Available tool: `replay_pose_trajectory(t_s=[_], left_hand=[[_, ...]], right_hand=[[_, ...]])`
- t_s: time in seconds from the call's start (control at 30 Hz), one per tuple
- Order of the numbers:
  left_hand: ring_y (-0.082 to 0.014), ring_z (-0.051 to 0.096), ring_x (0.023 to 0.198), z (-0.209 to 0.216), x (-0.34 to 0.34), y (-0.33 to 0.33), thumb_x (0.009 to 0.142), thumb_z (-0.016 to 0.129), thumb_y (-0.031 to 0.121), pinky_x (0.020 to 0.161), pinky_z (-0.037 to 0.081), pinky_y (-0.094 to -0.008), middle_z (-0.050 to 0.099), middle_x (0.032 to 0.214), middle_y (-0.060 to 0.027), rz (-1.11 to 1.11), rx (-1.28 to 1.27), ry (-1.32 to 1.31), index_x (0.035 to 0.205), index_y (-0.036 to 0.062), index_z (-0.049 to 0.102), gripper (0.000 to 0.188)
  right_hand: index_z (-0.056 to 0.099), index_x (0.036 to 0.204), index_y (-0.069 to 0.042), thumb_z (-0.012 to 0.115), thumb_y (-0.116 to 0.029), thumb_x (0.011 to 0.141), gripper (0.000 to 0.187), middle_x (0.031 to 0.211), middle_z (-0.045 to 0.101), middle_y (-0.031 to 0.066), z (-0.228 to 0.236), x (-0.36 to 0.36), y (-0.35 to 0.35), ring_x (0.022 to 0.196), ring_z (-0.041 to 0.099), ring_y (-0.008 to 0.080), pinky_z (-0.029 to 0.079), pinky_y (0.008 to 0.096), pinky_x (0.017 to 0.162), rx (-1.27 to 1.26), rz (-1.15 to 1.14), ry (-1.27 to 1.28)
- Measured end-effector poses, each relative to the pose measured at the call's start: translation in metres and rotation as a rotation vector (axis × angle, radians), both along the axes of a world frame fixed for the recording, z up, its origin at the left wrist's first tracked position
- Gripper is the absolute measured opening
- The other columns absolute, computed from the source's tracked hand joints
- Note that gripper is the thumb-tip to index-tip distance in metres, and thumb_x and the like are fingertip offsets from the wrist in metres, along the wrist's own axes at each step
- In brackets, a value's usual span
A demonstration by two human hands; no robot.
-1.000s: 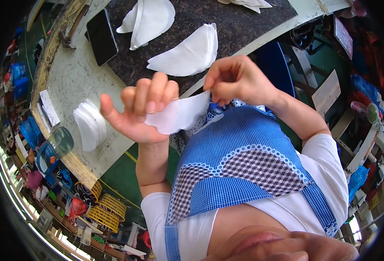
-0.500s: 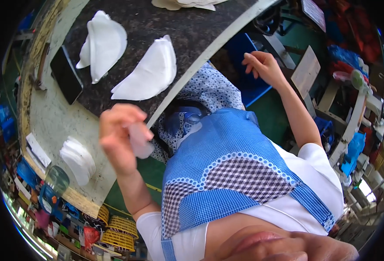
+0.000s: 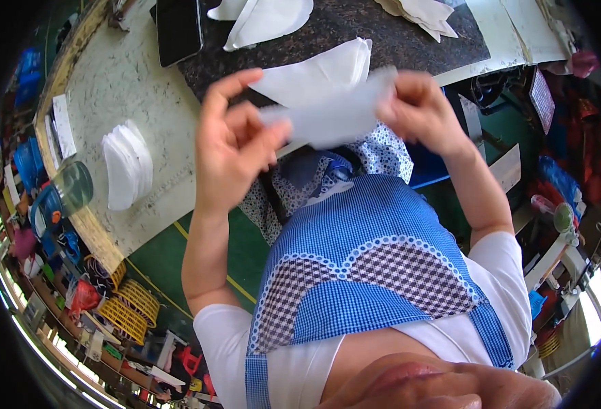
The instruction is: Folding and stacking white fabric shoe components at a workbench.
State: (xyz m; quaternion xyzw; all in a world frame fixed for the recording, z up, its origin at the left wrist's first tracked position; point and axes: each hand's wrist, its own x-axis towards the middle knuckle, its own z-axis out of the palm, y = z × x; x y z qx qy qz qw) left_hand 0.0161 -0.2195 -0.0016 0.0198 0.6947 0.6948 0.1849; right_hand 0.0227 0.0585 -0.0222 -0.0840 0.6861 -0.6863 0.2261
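1. Two bare hands up in front of the chest, sharing one thin white curved fabric piece [image 3: 334, 116] stretched between them.
2. Left hand [image 3: 236, 146] pinched on the left end of that piece, thumb against the bent fingers, index finger lifted straight and free.
3. Right hand [image 3: 420, 112] clamped on the right end, fingertips curled tight over the edge.
4. Held just above the near edge of the dark speckled mat [image 3: 341, 34], over the blue checked apron [image 3: 375, 273], clear of the tabletop.
5. Just behind it, lying on the mat, a second white folded cup-shaped piece [image 3: 321, 68], partly hidden by the held one.
6. Further back on the mat, another white curved piece [image 3: 270, 17], and a cream pile [image 3: 420, 12] at the top edge.
7. Left of the mat, on the pale worn worktable [image 3: 123, 88], a black flat phone [image 3: 179, 27] lying face up.
8. Nearer the table's left edge, a neat stack of white rounded pieces [image 3: 127, 163], well apart from both hands.
9. Beside that stack, a clear glass jar [image 3: 72, 187] at the table's rim.
10. Below the table, on the floor, yellow woven plastic baskets [image 3: 130, 310].
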Motion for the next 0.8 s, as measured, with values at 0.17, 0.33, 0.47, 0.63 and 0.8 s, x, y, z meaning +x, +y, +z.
replay_pose_trajectory(t_s=[0.17,0.33,0.47,0.63,0.8], left_hand=[[-0.0017,0.048,0.055,-0.018,-0.023,0.006,0.087,0.066,-0.001,0.051,0.038,-0.0161,0.055,0.066,0.0017,0.074,0.008,0.154,0.122,0.0018,0.049,0.039],[-0.0018,0.049,0.056,-0.041,-0.028,0.006,0.088,0.064,0.000,0.053,0.040,-0.0188,0.055,0.065,0.0018,0.079,-0.070,0.142,0.117,0.0017,0.049,0.033],[-0.0095,0.056,0.049,-0.054,-0.029,0.012,0.084,0.068,0.005,0.049,0.041,-0.0262,0.059,0.058,-0.0027,0.059,-0.376,0.289,0.105,0.0056,0.056,0.024],[-0.0188,0.054,0.044,-0.031,-0.042,0.004,0.082,0.071,0.015,0.047,0.040,-0.0323,0.051,0.048,-0.0024,-0.122,-0.765,0.317,0.080,0.0102,0.063,0.010],[-0.0229,0.063,0.067,-0.036,-0.106,0.015,0.080,0.077,0.031,0.063,0.050,-0.0341,0.063,0.076,-0.0056,0.077,-0.826,0.832,0.084,0.0072,0.065,0.028]], right_hand=[[0.070,0.085,-0.003,0.068,-0.038,0.092,0.036,0.063,0.060,0.0046,-0.014,-0.038,-0.008,0.051,0.056,0.0094,0.043,0.0206,0.048,0.293,0.003,0.208],[0.070,0.084,-0.002,0.069,-0.037,0.091,0.036,0.065,0.063,0.0065,-0.017,-0.044,-0.016,0.053,0.059,0.0112,0.045,0.0223,0.049,0.460,-0.019,0.169],[0.068,0.074,-0.004,0.072,-0.045,0.086,0.043,0.062,0.063,0.0075,-0.030,-0.042,-0.021,0.052,0.060,0.0159,0.048,0.0270,0.050,0.785,-0.021,0.369],[0.063,0.069,-0.008,0.071,-0.064,0.076,0.058,0.057,0.061,0.0060,-0.019,-0.046,-0.014,0.050,0.061,0.0194,0.048,0.0288,0.048,1.261,-0.005,0.480],[0.059,0.068,-0.007,0.074,-0.056,0.078,0.052,0.056,0.057,0.0052,-0.030,-0.038,-0.010,0.049,0.057,0.0197,0.045,0.0291,0.048,1.086,-0.094,0.486]])
